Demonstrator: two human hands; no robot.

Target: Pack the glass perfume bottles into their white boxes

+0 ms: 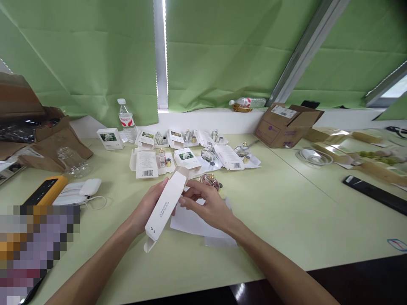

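White carton (166, 205) held above the bench (286, 212), long axis slanting from near-left to far-right, flap (149, 245) loose at the near end. Left hand (149, 205): fingers gripping its left side. Right hand (210, 203): fingers curled, partly open, by the far end; contact unclear. Paper (193, 224) below.

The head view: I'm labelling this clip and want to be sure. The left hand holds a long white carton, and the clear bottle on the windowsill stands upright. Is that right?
Not quite: the clear bottle on the windowsill lies on its side, as the head view shows. The left hand does hold a long white carton.
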